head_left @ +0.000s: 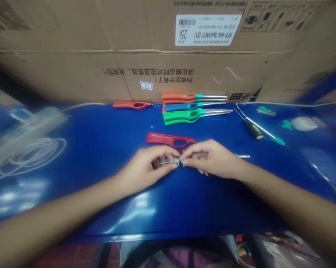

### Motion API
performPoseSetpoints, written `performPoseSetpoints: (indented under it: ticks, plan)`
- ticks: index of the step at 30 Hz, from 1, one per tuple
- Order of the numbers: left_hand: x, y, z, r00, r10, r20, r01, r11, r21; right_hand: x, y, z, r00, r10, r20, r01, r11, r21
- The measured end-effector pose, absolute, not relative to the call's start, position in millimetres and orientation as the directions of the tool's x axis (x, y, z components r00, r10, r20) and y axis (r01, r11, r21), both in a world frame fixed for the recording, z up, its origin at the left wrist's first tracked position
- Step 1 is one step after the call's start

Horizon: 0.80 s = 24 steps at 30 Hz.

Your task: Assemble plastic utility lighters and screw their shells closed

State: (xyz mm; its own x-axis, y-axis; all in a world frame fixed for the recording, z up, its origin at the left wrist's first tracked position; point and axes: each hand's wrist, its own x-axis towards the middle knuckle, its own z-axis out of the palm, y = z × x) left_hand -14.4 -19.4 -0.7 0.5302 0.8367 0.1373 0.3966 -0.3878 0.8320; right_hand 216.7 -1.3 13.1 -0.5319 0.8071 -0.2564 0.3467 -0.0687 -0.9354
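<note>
My left hand (148,167) and my right hand (209,158) meet at the middle of the blue table (101,149). Both pinch a small clear lighter insert (166,162) with a metal tube whose tip (243,156) sticks out to the right past my right hand. A red lighter shell half (169,140) lies just behind my fingers. Further back lies a stack of finished long lighters (193,108), orange, blue and green, with metal nozzles pointing right.
Another red shell half (132,105) lies back left. A yellow-handled screwdriver (254,128), teal caps (286,124) and a white object (304,123) sit at the right. A power strip with coiled white cable (31,149) is at the left. A cardboard box (162,52) walls the back.
</note>
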Motion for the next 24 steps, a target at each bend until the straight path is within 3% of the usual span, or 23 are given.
performPoseSetpoints:
  ticks: [24]
  plan:
    - [-15.4,-20.1,0.7,0.543,0.822,0.174,0.405,-0.437,0.803,215.8,-2.1,15.8,-0.527,0.804,-0.276,0.330,-0.106,-0.938]
